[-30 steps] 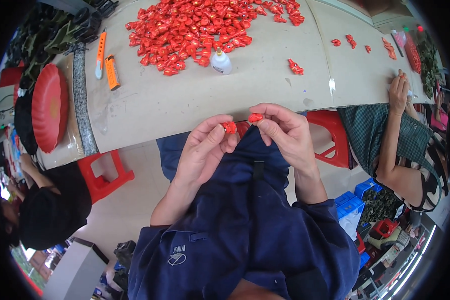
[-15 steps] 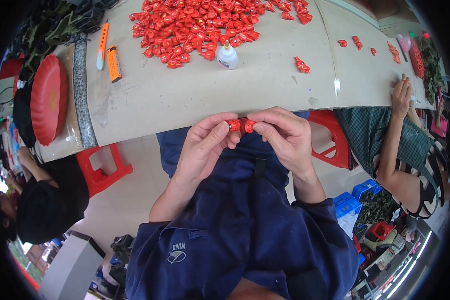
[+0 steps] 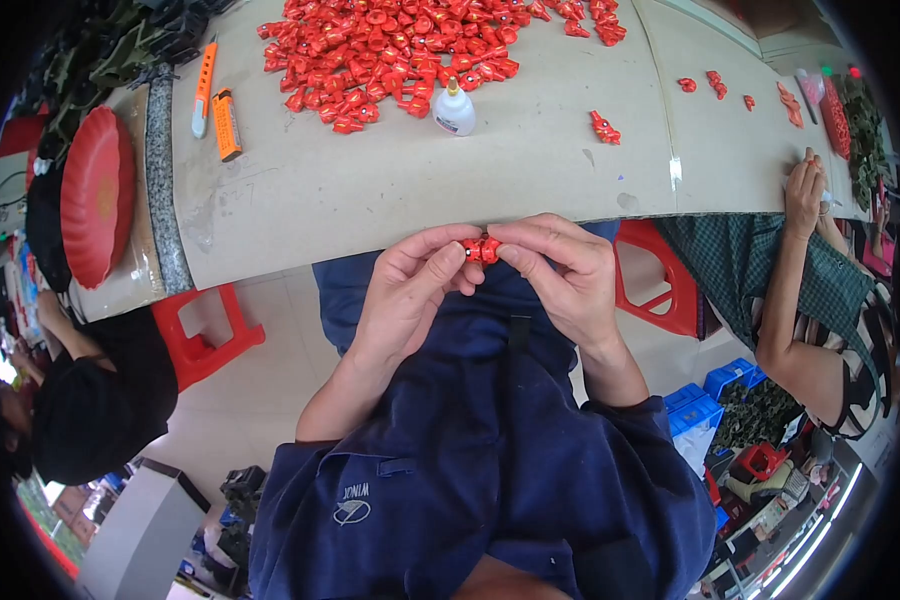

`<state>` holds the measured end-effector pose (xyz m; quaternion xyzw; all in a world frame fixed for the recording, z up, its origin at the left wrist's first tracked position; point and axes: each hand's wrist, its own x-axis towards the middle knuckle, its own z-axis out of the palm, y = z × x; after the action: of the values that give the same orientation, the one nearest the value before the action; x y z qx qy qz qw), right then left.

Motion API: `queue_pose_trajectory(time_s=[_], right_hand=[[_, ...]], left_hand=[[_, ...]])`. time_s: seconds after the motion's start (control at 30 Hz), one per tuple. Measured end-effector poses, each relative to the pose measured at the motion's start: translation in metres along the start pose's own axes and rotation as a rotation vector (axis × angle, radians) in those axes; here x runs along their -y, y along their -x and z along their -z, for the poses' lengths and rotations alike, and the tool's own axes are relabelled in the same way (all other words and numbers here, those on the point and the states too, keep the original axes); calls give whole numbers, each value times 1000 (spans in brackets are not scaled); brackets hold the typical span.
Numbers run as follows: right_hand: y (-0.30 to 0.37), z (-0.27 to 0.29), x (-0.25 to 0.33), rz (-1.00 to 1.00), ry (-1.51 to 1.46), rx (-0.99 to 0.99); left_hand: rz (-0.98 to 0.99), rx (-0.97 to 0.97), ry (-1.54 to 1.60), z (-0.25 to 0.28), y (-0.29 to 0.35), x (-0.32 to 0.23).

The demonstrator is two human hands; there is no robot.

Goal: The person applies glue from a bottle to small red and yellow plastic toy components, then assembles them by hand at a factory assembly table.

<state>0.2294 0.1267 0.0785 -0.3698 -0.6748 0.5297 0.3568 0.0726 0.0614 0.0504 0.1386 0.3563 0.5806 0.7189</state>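
In front of my lap, just off the table edge, my left hand (image 3: pixel 402 292) pinches a small glossy red plastic part (image 3: pixel 472 249) between thumb and fingers. A second red plastic part (image 3: pixel 490 249) is in the closed fingertips of my right hand (image 3: pixel 572 280). The two parts meet end to end, though fingers partly cover them; whether they are joined I cannot tell. Beyond my hands stands a small white squeeze bottle (image 3: pixel 454 113) with a brownish tip. It touches the near side of a big pile of red plastic parts (image 3: pixel 390 60).
One red piece (image 3: pixel 604 128) lies apart on the table (image 3: pixel 370 185). To the left are an orange cutter (image 3: pixel 205 90), an orange box (image 3: pixel 227 125) and a red scalloped tray (image 3: pixel 100 200). A co-worker's hand (image 3: pixel 805 190) is at the right, near a few red pieces (image 3: pixel 717 85).
The red parts were slightly apart; now they touch. My right hand has moved a little left toward my left hand, which stays nearly still.
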Motion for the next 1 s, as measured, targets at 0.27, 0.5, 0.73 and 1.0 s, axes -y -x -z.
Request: queue_pose_trajectory(time_s=[0.27,0.5,0.73,1.0], right_hand=[[1,0,1,-25,14,0],[1,-2,0,-59,6,-5],[1,-3,-3,18,26,-1],[3,-4,-4,17,26,-14]], left_hand=[[-14,-7,-39,0,0,1],[-30,-21,-86,0,0,1],[-41,-17,-80,4,0,2],[-140,-34,-203,4,0,5]])
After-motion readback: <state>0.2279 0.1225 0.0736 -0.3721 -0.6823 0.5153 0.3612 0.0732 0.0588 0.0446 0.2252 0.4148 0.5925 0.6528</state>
